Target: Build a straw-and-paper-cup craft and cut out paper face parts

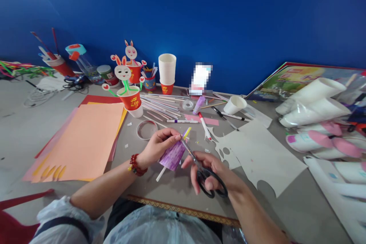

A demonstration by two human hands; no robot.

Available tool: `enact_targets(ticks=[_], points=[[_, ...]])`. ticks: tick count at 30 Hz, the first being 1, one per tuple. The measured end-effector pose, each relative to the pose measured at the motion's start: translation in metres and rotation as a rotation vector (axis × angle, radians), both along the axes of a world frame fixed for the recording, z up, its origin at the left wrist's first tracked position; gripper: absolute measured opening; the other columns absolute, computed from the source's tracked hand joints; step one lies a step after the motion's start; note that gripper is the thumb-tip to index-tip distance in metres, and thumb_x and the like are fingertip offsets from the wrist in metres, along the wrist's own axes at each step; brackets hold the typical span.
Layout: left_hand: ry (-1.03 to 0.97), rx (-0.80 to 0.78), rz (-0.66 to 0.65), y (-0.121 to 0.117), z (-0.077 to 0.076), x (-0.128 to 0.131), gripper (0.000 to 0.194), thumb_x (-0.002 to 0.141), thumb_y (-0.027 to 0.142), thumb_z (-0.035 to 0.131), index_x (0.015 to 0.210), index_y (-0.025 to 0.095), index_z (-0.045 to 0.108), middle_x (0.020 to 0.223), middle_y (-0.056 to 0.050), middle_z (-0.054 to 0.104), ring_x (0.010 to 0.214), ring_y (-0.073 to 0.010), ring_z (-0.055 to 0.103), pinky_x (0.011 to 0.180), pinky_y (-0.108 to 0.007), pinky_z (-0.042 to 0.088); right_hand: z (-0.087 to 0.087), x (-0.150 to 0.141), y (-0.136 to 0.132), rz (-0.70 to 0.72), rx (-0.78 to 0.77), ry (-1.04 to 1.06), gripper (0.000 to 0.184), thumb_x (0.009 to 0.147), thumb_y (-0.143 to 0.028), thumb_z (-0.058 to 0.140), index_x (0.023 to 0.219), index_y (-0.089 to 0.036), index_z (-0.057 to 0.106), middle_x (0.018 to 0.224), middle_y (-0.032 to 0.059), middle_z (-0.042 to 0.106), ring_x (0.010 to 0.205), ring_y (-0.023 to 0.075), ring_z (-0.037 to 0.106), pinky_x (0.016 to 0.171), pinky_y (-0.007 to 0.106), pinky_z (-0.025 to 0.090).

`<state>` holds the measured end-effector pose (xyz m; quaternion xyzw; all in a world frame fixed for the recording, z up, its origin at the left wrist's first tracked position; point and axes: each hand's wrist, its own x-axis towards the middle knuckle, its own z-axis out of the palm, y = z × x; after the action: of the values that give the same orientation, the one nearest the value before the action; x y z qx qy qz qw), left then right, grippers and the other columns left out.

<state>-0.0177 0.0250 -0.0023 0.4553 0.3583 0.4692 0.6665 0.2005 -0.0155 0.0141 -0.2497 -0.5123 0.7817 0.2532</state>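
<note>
My left hand (161, 143) is closed on the upper edge of a purple-streaked paper cup (173, 156), held tilted over the table. A yellow strip (187, 133) sticks up at its top, and a white paper straw (161, 174) juts out below. In my right hand (213, 167) are scissors (197, 162) with black handles, fingers through the loops. Their tips meet my left thumb and fingertips at the cup's edge; whether the blades are apart there is too small to tell. A roll of tape (146, 129) lies just beyond my left hand.
Coloured paper sheets (82, 137) are stacked at left, a cut white sheet (257, 152) at right. Rabbit-faced red cups (131, 101), stacked white cups (167, 68), paper straws (160, 106) and markers (204, 126) stand or lie farther back. Wrapped cups (314, 103) fill the right side.
</note>
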Motion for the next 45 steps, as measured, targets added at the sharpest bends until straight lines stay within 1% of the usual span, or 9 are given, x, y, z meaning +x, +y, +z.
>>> enact_targets(ticks=[6, 11, 13, 18, 22, 27, 33, 38, 45], points=[[-0.114, -0.058, 0.051, -0.001, 0.003, -0.001, 0.026, 0.076, 0.037, 0.082, 0.078, 0.015, 0.069, 0.073, 0.000, 0.067, 0.066, -0.0117, 0.061, 0.064, -0.022, 0.049, 0.000, 0.001, 0.001, -0.090, -0.025, 0.068, 0.087, 0.067, -0.052, 0.088, 0.139, -0.025, 0.046, 0.098, 0.0077, 0.073, 0.043, 0.0055, 0.051, 0.038, 0.017, 0.036], [-0.196, -0.122, 0.073, 0.001, 0.006, -0.003, 0.026, 0.074, 0.035, 0.083, 0.076, 0.015, 0.067, 0.074, -0.001, 0.067, 0.068, -0.0128, 0.063, 0.065, -0.023, 0.049, -0.004, -0.001, -0.001, -0.456, 0.190, -0.052, 0.048, 0.067, -0.039, 0.091, 0.103, -0.024, 0.063, 0.101, 0.0039, 0.067, 0.047, 0.0038, 0.046, 0.040, 0.016, 0.036], [-0.203, -0.138, 0.054, 0.000, 0.006, -0.002, 0.027, 0.074, 0.035, 0.083, 0.076, 0.015, 0.066, 0.074, -0.001, 0.068, 0.067, -0.0125, 0.063, 0.064, -0.022, 0.049, -0.006, 0.002, -0.002, -0.486, 0.265, -0.061, 0.039, 0.067, -0.039, 0.091, 0.092, -0.022, 0.067, 0.097, 0.0038, 0.066, 0.048, 0.0050, 0.048, 0.040, 0.018, 0.036], [-0.196, -0.153, 0.002, -0.002, 0.007, -0.001, 0.029, 0.074, 0.037, 0.084, 0.076, 0.014, 0.066, 0.069, -0.001, 0.067, 0.062, -0.0117, 0.062, 0.060, -0.022, 0.048, -0.006, 0.009, 0.000, -0.399, 0.334, -0.056, 0.044, 0.063, -0.049, 0.091, 0.091, -0.021, 0.072, 0.084, 0.0053, 0.069, 0.054, 0.0117, 0.055, 0.048, 0.024, 0.044], [-0.223, -0.244, 0.076, 0.000, 0.008, -0.001, 0.032, 0.070, 0.037, 0.086, 0.076, 0.015, 0.064, 0.064, 0.003, 0.064, 0.053, -0.0087, 0.058, 0.053, -0.019, 0.045, -0.010, 0.007, 0.000, -0.717, 0.494, -0.198, 0.035, 0.070, -0.048, 0.086, 0.071, -0.020, 0.066, 0.063, 0.0011, 0.063, 0.052, 0.0126, 0.054, 0.047, 0.023, 0.042], [-0.231, -0.282, 0.091, 0.001, 0.007, 0.000, 0.032, 0.071, 0.038, 0.085, 0.077, 0.016, 0.063, 0.063, 0.003, 0.064, 0.052, -0.0092, 0.058, 0.052, -0.018, 0.045, -0.012, 0.004, 0.000, -0.552, 0.346, -0.174, 0.040, 0.080, -0.047, 0.078, 0.062, -0.019, 0.058, 0.047, -0.0033, 0.055, 0.034, 0.0084, 0.045, 0.034, 0.020, 0.031], [-0.262, -0.283, 0.074, 0.000, 0.009, 0.000, 0.032, 0.071, 0.037, 0.085, 0.078, 0.016, 0.063, 0.064, 0.001, 0.067, 0.057, -0.0129, 0.065, 0.055, -0.021, 0.050, -0.014, 0.006, 0.001, -0.421, 0.193, 0.065, 0.033, 0.079, -0.048, 0.079, 0.077, -0.020, 0.062, 0.061, -0.0017, 0.062, 0.041, 0.0105, 0.054, 0.037, 0.020, 0.041], [-0.299, -0.312, 0.130, 0.003, 0.011, 0.000, 0.032, 0.072, 0.037, 0.084, 0.079, 0.017, 0.061, 0.061, 0.002, 0.065, 0.054, -0.0143, 0.066, 0.054, -0.023, 0.053, -0.012, 0.005, -0.003, -0.411, 0.257, 0.024, 0.035, 0.083, -0.042, 0.078, 0.111, -0.026, 0.066, 0.082, 0.0023, 0.067, 0.065, 0.0144, 0.065, 0.060, 0.025, 0.056], [-0.241, -0.236, 0.226, -0.003, 0.006, 0.003, 0.033, 0.072, 0.039, 0.085, 0.078, 0.015, 0.063, 0.066, 0.003, 0.066, 0.054, -0.0075, 0.059, 0.054, -0.017, 0.049, -0.010, -0.010, -0.003, -0.431, 0.337, -0.137, 0.039, 0.087, -0.049, 0.070, 0.119, -0.027, 0.064, 0.099, 0.0057, 0.067, 0.085, 0.0194, 0.066, 0.075, 0.029, 0.056]])
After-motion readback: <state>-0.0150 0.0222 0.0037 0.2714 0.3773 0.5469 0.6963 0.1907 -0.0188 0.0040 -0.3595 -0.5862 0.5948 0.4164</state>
